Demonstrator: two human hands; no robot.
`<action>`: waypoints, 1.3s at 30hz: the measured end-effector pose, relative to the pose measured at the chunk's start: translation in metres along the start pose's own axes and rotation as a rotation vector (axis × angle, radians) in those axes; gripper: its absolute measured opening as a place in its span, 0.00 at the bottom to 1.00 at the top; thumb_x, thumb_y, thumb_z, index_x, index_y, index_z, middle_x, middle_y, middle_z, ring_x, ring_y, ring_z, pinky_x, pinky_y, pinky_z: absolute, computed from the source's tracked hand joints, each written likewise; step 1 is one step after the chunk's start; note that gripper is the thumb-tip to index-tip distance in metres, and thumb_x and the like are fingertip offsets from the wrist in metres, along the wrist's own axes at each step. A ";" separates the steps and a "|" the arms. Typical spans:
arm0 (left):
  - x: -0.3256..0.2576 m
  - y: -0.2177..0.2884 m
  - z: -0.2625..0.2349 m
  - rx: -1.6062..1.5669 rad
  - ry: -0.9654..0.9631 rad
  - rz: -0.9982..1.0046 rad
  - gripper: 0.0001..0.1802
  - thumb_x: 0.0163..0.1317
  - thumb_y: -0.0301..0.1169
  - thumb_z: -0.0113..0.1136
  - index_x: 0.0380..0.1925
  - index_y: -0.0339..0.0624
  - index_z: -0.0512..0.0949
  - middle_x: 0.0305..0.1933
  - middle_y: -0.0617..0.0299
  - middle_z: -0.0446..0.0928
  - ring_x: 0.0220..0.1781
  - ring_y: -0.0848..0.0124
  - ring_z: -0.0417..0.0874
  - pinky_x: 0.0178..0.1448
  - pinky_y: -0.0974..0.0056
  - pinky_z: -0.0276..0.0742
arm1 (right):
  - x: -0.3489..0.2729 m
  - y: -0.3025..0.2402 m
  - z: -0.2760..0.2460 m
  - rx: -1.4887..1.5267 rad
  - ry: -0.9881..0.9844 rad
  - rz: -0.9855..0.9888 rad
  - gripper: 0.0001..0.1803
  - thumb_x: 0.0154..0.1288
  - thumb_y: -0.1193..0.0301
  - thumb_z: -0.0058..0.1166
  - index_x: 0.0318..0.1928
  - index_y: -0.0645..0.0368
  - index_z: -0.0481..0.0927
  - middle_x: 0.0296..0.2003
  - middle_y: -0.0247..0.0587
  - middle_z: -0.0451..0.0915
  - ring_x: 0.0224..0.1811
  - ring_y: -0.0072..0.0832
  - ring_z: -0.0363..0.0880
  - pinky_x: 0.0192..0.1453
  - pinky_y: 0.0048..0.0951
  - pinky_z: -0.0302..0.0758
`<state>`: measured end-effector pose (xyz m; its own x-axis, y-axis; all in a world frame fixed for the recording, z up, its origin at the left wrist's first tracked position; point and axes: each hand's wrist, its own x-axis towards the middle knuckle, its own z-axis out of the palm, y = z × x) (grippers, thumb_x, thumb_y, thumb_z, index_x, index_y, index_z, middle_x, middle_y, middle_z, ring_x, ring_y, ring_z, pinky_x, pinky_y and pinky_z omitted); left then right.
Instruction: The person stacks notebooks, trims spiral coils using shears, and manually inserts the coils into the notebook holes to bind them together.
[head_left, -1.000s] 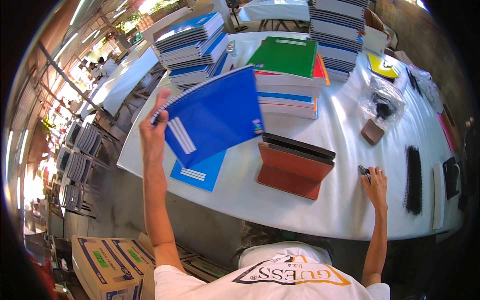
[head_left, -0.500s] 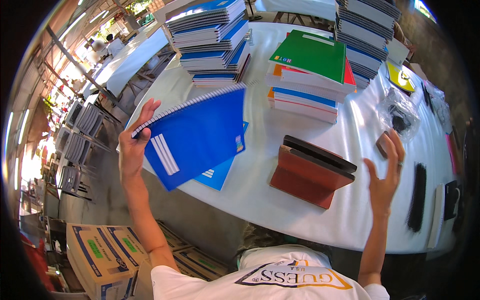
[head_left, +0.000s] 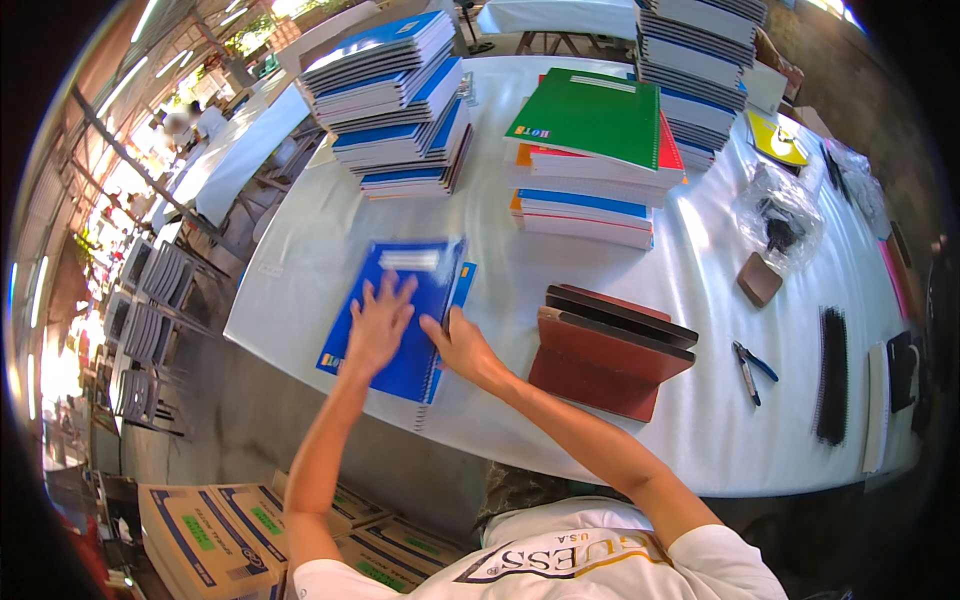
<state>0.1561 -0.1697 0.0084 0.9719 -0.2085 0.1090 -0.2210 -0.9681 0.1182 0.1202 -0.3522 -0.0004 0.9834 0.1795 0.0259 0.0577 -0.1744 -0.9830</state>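
A blue spiral notebook point(head_left: 400, 347) lies near the table's left front edge, its coil along the right side. Beneath it, another blue notebook point(head_left: 464, 288) peeks out on the right. My left hand point(head_left: 378, 325) rests on the upper cover with fingers spread. At the coil side, my right hand point(head_left: 468, 350) has its thumb on the edge and its other fingers curled; part of its grip is hidden. From the coil's lower end, a length of wire point(head_left: 421, 416) sticks out past the cover.
A brown tablet case point(head_left: 598, 370) stands right of my hands. Pliers point(head_left: 750, 372), a brown block point(head_left: 759, 280) and black coils point(head_left: 831, 375) lie farther right. Behind are notebook stacks point(head_left: 400, 130), one topped by a green notebook point(head_left: 590, 115). Cardboard boxes point(head_left: 205, 535) sit below left.
The blue notebook, held up by my left hand before, now lies turned with its coil on the right. My right hand has crossed from the table's right side to it. Pliers now show.
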 end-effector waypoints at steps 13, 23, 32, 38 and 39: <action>0.043 0.068 -0.009 0.053 0.203 0.111 0.35 0.63 0.41 0.62 0.70 0.54 0.64 0.78 0.62 0.55 0.79 0.43 0.48 0.74 0.35 0.47 | -0.193 -0.014 -0.219 -0.139 -0.703 -0.172 0.20 0.71 0.59 0.53 0.54 0.61 0.77 0.38 0.48 0.80 0.41 0.44 0.81 0.46 0.43 0.76; 0.198 0.304 -0.063 0.121 0.256 0.657 0.42 0.56 0.43 0.67 0.70 0.49 0.63 0.72 0.57 0.65 0.74 0.49 0.61 0.72 0.48 0.64 | -0.191 -0.048 -0.283 -0.344 -0.496 -0.280 0.20 0.71 0.60 0.53 0.56 0.60 0.76 0.45 0.45 0.81 0.45 0.46 0.80 0.48 0.42 0.78; 0.165 0.344 -0.119 -0.486 0.200 0.373 0.22 0.70 0.43 0.55 0.53 0.37 0.76 0.29 0.49 0.80 0.36 0.58 0.84 0.46 0.54 0.76 | -0.095 -0.035 -0.309 -0.014 0.267 -0.340 0.28 0.61 0.69 0.66 0.60 0.63 0.73 0.48 0.44 0.81 0.48 0.34 0.82 0.56 0.32 0.78; 0.142 0.383 -0.124 -1.247 -0.233 0.311 0.41 0.69 0.49 0.57 0.72 0.37 0.56 0.71 0.47 0.64 0.71 0.61 0.66 0.68 0.61 0.66 | -0.028 -0.061 -0.268 0.152 0.694 -0.354 0.38 0.58 0.78 0.61 0.66 0.65 0.56 0.48 0.56 0.79 0.51 0.43 0.80 0.57 0.41 0.74; 0.135 0.376 -0.128 -1.355 -0.234 0.342 0.44 0.67 0.52 0.59 0.73 0.36 0.54 0.69 0.48 0.65 0.68 0.62 0.69 0.67 0.59 0.67 | -0.031 -0.063 -0.274 0.131 0.688 -0.315 0.36 0.59 0.80 0.58 0.65 0.66 0.57 0.45 0.56 0.80 0.48 0.43 0.81 0.54 0.41 0.75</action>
<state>0.1936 -0.5445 0.1937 0.8166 -0.5494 0.1768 -0.2201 -0.0132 0.9754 0.1329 -0.6115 0.1110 0.8118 -0.4489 0.3735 0.3741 -0.0915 -0.9229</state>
